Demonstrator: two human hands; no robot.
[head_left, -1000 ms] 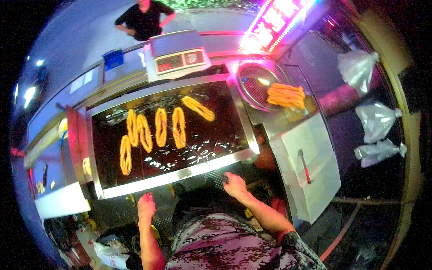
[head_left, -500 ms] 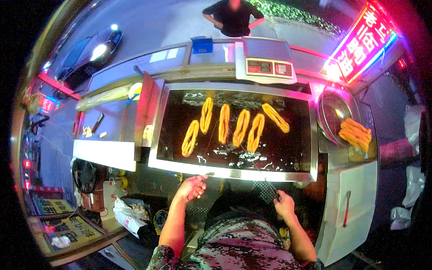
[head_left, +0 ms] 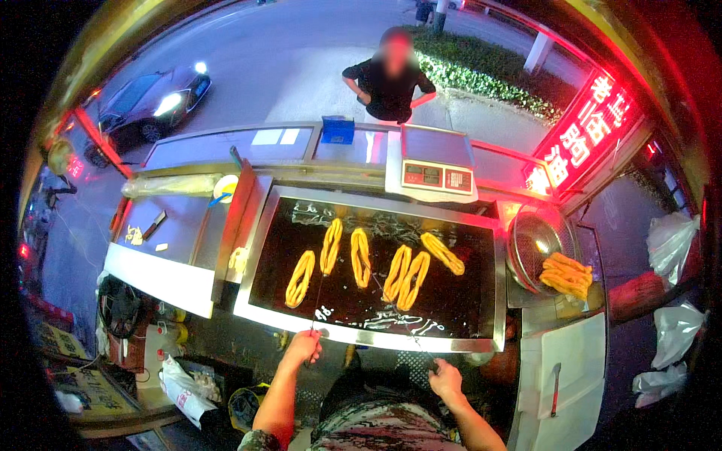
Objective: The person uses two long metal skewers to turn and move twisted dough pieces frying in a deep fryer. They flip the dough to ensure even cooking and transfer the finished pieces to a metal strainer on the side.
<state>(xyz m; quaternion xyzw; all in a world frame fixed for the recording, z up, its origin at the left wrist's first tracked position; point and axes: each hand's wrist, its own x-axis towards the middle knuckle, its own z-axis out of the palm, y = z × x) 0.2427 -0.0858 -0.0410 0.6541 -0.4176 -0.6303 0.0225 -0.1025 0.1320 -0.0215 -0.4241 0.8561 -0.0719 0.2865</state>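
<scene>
Several long golden fried dough sticks (head_left: 361,258) float in dark oil in a wide rectangular fryer (head_left: 368,340) with a metal rim. My left hand (head_left: 304,347), at the fryer's front edge, is closed on a thin dark rod. That rod (head_left: 319,301) reaches over the oil between the two leftmost dough sticks. My right hand (head_left: 445,377) is closed around another thin rod, just in front of the rim; its far end is hard to make out. Two dough sticks (head_left: 414,279) right of the middle lie against each other.
Right of the fryer, a wire basket (head_left: 543,244) stands by a pile of fried dough (head_left: 566,276). A scale (head_left: 436,169) sits behind the fryer. At left is a worktop (head_left: 158,278) with a knife (head_left: 156,225). A person (head_left: 389,79) stands beyond the counter.
My view has tilted up, so the fryer sits lower. The left rod has moved left, away from the middle dough stick. Two dough sticks right of the middle have come together.
</scene>
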